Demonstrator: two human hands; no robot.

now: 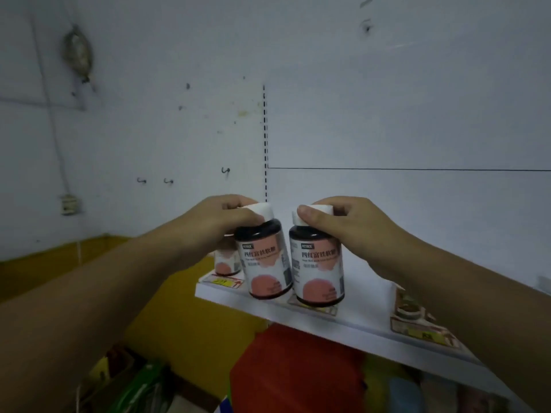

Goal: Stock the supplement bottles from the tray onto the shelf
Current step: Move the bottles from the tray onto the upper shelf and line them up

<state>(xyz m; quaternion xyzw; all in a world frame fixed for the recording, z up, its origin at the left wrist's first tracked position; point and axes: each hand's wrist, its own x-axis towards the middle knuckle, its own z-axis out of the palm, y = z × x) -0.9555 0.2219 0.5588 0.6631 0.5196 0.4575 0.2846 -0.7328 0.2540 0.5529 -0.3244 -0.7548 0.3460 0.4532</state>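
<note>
Two arms of one person, both in view from forearm to fingertips. Left hand and left forearm: bare skin right to the frame edge; the forearm looks broad and stretched near the lens. Right hand and right forearm: also bare to the frame edge. Right thumbnail is short, rounded and plain. Fingers smooth, knuckle creases faint. Dim light and blur, so finer skin detail is unreadable.
</note>
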